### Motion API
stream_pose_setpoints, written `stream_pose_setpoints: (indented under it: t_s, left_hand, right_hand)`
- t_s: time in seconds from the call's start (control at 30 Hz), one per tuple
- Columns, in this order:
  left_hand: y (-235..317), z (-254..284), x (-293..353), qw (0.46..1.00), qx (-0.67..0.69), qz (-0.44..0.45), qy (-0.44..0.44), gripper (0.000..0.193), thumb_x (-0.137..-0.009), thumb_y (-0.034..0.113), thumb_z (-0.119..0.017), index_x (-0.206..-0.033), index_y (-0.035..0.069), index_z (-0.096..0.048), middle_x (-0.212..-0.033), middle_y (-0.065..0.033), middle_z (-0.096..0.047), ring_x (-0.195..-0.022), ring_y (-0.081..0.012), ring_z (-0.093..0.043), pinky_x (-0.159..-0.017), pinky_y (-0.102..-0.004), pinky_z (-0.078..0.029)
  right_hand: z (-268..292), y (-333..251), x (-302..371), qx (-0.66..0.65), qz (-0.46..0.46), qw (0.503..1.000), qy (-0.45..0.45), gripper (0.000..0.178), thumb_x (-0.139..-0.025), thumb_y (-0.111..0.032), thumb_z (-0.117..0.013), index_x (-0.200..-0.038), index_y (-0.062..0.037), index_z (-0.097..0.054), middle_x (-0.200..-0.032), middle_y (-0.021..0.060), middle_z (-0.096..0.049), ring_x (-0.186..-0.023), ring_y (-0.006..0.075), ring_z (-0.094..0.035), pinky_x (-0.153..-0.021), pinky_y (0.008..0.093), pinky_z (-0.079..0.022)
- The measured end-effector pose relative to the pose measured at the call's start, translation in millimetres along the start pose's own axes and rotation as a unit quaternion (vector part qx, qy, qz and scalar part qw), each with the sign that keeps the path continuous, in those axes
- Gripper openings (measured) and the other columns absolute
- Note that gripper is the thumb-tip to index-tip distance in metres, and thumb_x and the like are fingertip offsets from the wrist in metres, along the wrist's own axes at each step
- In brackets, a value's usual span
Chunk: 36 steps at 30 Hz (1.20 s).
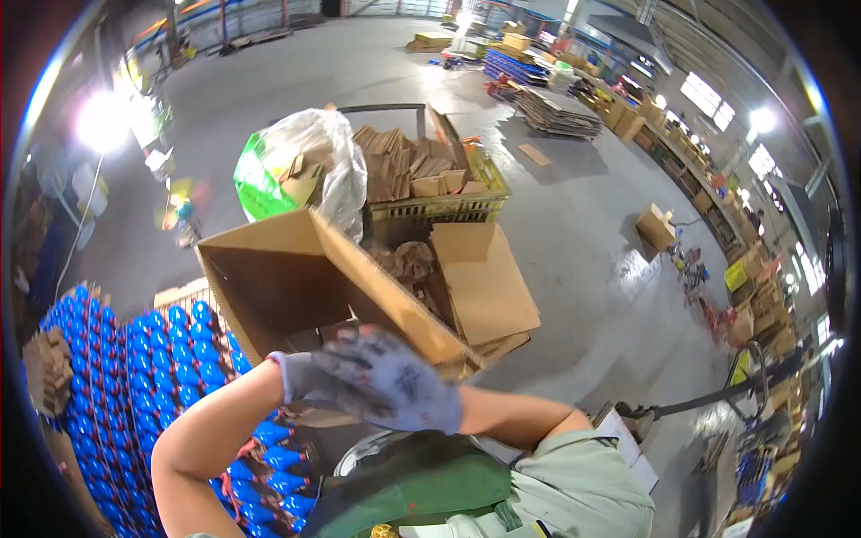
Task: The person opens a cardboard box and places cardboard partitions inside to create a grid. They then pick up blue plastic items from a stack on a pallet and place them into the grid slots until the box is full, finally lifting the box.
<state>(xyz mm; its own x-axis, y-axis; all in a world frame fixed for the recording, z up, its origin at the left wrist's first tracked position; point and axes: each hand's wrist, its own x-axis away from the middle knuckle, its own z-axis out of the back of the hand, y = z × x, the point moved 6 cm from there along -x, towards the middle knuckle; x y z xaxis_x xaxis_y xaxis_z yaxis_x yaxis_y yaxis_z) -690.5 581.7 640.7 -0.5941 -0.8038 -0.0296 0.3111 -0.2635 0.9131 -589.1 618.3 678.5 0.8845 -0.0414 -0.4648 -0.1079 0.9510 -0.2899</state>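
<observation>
- My right hand (395,386) lies across my left hand (314,381) at the near edge of the large cardboard box (368,291), both forearms bent inward so they meet in front of my body.
- The right fingers look loosely extended, though blur hides how far apart they are; I cannot tell whether they grip the left glove or only rest on it.
- My left fingers are mostly covered by the right hand, so I cannot tell how spread they are or whether they have hold of anything.
- The box stands directly before me, its mouth uncovered and tilted my way, probably so that I can see and reach inside.
- Rows of glossy blue pieces (184,350) with red ends lie at my left; the orderly rows likely keep them easy to pick out singly.
- A second carton, its pale flap (484,278) folded outward, sits just beyond, exposing crumpled brown paper (413,260).
- Behind, a yellow crate (439,211) corrals cardboard pieces (386,166), presumably to keep them together, with a clear-and-green plastic bag (269,175) beside it.
- The grey gloves seem meant to guard my skin against cardboard edges.
</observation>
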Motion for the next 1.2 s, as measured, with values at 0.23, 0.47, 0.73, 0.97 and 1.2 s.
stream_pose_setpoints:
  t_s: [0.23, 0.47, 0.73, 0.97, 1.2]
  left_hand:
    - [56, 14, 32, 0.877, -0.444, 0.111, 0.145, 0.032, -0.076, 0.037, -0.075, -0.094, 0.011, -0.073, -0.083, -0.0101, -0.066, -0.098, -0.0315, -0.063, -0.1, -0.0455, -0.045]
    - [-23, 71, 79, 0.808, -0.355, 0.127, 0.452, 0.018, -0.088, 0.011, -0.058, -0.099, 0.004, -0.07, -0.105, -0.0143, -0.069, -0.117, -0.0343, -0.058, -0.111, -0.0478, -0.032]
    - [-182, 50, -57, 0.767, -0.541, 0.207, 0.275, 0.049, -0.091, 0.031, -0.057, -0.133, 0.006, -0.054, -0.141, -0.0166, -0.05, -0.139, -0.0398, -0.036, -0.12, -0.0535, -0.018]
    - [-165, 134, -35, 0.624, -0.591, 0.299, 0.414, 0.074, -0.082, 0.035, -0.071, -0.145, 0.005, -0.046, -0.149, -0.0197, -0.047, -0.138, -0.0444, -0.039, -0.115, -0.0571, -0.028]
    - [-162, 108, -47, 0.595, -0.669, 0.134, 0.425, 0.066, -0.09, 0.045, -0.057, -0.145, 0.01, -0.048, -0.151, -0.0176, -0.044, -0.143, -0.0427, -0.033, -0.121, -0.0575, -0.017]
  right_hand:
    - [-19, 114, 17, 0.06, -0.168, 0.984, -0.003, 0.057, -0.093, -0.056, -0.054, -0.06, -0.0106, -0.061, -0.062, 0.0128, -0.066, -0.06, 0.0325, -0.066, -0.056, 0.0439, -0.049]
    - [-178, 141, 27, -0.004, -0.156, 0.965, -0.21, 0.043, -0.096, -0.042, -0.052, -0.089, -0.0062, -0.075, -0.092, 0.0181, -0.072, -0.087, 0.0345, -0.068, -0.077, 0.0426, -0.054]
    - [-52, 86, 29, -0.253, 0.0, 0.94, 0.229, 0.05, -0.09, -0.024, -0.067, -0.132, -0.0015, -0.054, -0.125, 0.0195, -0.057, -0.116, 0.0334, -0.055, -0.099, 0.0464, -0.045]
    - [-67, 57, 103, -0.308, -0.02, 0.932, -0.192, 0.032, -0.087, -0.026, -0.065, -0.111, -0.0038, -0.065, -0.105, 0.0182, -0.064, -0.101, 0.0376, -0.06, -0.087, 0.0489, -0.047]
    - [40, 170, 111, -0.244, -0.087, 0.961, 0.093, 0.07, -0.087, -0.04, -0.066, -0.15, -0.0153, -0.044, -0.149, 0.0174, -0.042, -0.14, 0.0356, -0.035, -0.12, 0.0498, -0.024]
